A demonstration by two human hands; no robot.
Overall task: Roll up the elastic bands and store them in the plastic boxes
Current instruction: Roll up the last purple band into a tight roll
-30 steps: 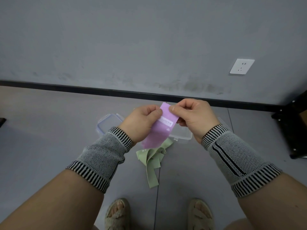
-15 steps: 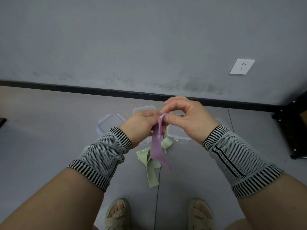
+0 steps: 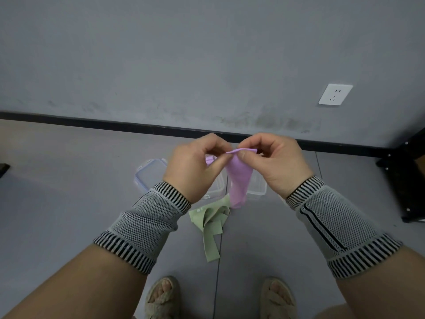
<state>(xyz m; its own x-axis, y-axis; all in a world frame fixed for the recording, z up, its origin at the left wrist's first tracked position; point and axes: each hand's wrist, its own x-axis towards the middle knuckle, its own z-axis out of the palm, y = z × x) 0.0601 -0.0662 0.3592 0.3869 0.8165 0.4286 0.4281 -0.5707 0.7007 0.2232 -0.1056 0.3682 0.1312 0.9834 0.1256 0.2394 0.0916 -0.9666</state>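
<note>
I've got both hands up: left hand (image 3: 195,166) and right hand (image 3: 273,162) each pinch the purple band's (image 3: 239,180) top edge, fingers (image 3: 243,155) clamped on it, the rest hanging below them. Under the fingers on the floor: green band (image 3: 210,224), clear boxes (image 3: 257,187), lid (image 3: 150,173) off left.
</note>
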